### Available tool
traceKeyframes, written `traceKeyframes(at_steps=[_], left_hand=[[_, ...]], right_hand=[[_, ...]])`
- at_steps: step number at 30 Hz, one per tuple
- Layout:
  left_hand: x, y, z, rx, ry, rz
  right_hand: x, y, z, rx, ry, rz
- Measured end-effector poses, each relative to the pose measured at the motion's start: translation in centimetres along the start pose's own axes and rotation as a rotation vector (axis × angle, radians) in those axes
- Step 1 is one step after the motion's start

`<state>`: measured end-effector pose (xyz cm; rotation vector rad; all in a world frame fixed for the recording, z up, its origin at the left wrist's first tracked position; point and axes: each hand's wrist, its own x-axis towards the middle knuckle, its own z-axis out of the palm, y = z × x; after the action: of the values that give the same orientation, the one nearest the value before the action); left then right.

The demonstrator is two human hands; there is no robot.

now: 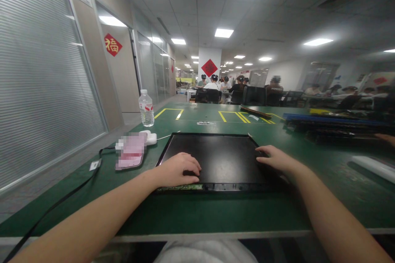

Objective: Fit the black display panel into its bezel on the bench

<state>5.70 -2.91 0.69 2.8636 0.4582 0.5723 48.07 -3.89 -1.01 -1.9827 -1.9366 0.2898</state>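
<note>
A flat black screen panel [216,154] lies on the green table [191,213] straight ahead of me. My left hand [179,169] rests on its near left part, fingers curled down onto the surface. My right hand [273,157] lies flat on the panel's right edge, fingers pointing left. Neither hand lifts the panel. A thin strip with circuit parts [182,188] runs along the panel's near edge.
A phone [131,156] and a white charger with a black cable [61,197] lie to the left. A water bottle [146,108] stands behind them. Stacked dark panels [333,125] fill the right side, with a white object [375,167] nearer. People sit at far tables.
</note>
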Motion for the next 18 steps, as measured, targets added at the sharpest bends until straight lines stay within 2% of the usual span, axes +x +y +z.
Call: traceKeyframes(at_steps=[3, 6, 9, 11, 15, 18], left_hand=[[-0.3, 0.2, -0.6, 0.054, -0.015, -0.042], [-0.8, -0.4, -1.2, 0.164, -0.01, -0.143], [-1.4, -1.7, -1.8, 0.3, 0.038, -0.342], [-1.8, -2.6, -2.2, 0.395, 0.06, -0.505], [-2.3, -3.9, -2.8, 0.493, 0.003, -0.738], [-2.7, -4.4, -2.9, 0.494, -0.069, -0.839]], right_hand=[[1.0, 0.2, 0.4, -0.012, 0.025, 0.033], [2.7, 0.5, 0.3, -0.005, 0.02, 0.116], [4.3, 0.8, 0.1, 0.011, -0.057, 0.174], [4.9, 1.0, 0.2, 0.017, -0.059, 0.193], [4.3, 1.3, 0.5, 0.042, 0.025, 0.164], [3.1, 1.2, 0.3, 0.084, -0.02, 0.114]])
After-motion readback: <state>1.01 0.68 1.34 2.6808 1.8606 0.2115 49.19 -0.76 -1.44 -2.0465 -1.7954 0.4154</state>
